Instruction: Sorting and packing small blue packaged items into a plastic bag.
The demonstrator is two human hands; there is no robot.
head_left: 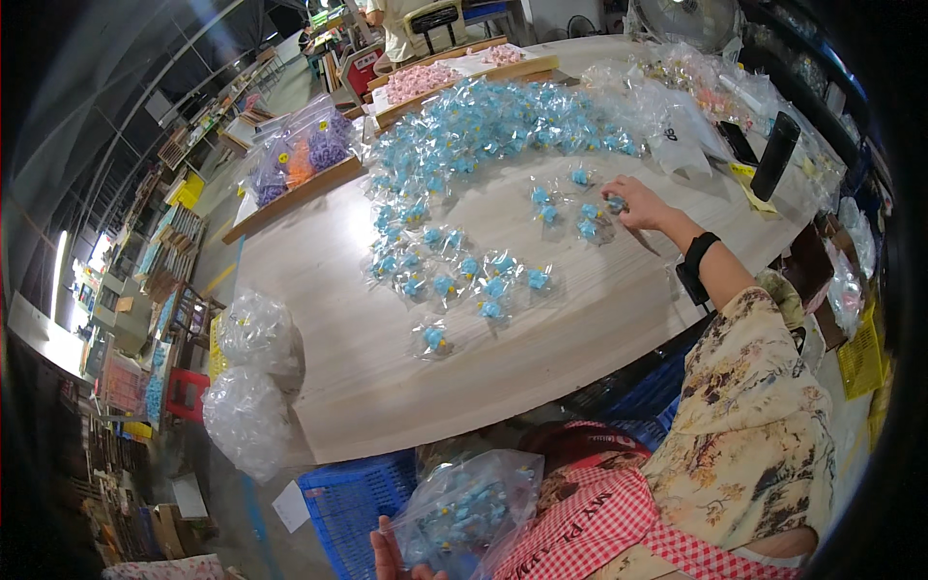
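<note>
Over the right part of the pale table (pixel 348 396), we see the right hand (pixel 638 205) turned palm down at the end of an outstretched arm, a dark band (pixel 700 257) round its wrist. Its fingers are curled nearly closed, the tips on a small blue packet (pixel 616 203) beside a few loose packets (pixel 586 220). Low down, the left hand (pixel 389 559) is at the edge of a clear bag (pixel 464 507), fingers raised along its side; we cannot tell how tightly they close on it.

We find the packets crinkly and shiny, each clear wrapper around a knobby blue piece, some touched with yellow. More lie scattered nearer us, and a long heap (pixel 493 121) curves behind. The bag, smooth and limp, bulges with similar blue pieces beside a latticed blue basket (pixel 348 522) and a checked apron (pixel 594 517).

The lower edge cuts off most of the left hand, wrappers blur together in the heap, and fingers partly cover the held packet.
</note>
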